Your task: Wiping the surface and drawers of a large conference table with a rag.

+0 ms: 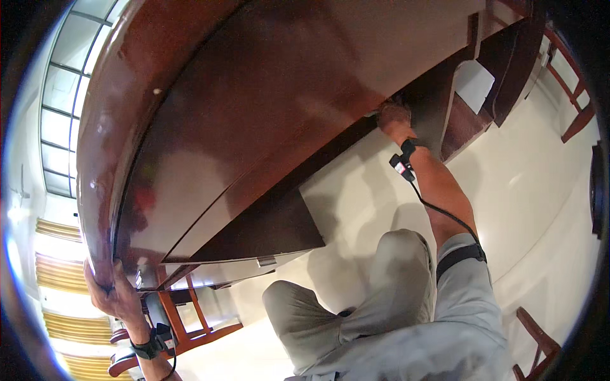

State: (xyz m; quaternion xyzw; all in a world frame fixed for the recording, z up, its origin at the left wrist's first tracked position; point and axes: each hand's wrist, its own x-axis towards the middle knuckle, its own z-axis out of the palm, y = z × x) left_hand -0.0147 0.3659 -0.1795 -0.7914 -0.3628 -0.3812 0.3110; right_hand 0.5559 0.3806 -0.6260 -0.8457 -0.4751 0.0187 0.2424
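A glossy dark-brown wooden desk [267, 109] fills the upper part of the view, its broad panel running diagonally. My left hand [114, 295] grips the end of its thick rounded edge [102, 157] at the lower left, thumb on one side and fingers on the other. At the panel's lower edge, my right hand [396, 118] reaches into the dark space under the desk. Its fingertips are mostly hidden in shadow, so whether it holds something is unclear. A small pale bit shows beside those fingers. Both wrists carry black straps with small cabled devices.
A white sheet or plate [475, 86] sits in an opening of the desk at upper right. A small metal fitting [267, 261] is on the lower edge. Wooden chairs [190, 314] stand at lower left, with more parts at right [538, 340]. My bent knees [405, 266] are over the pale floor [514, 228].
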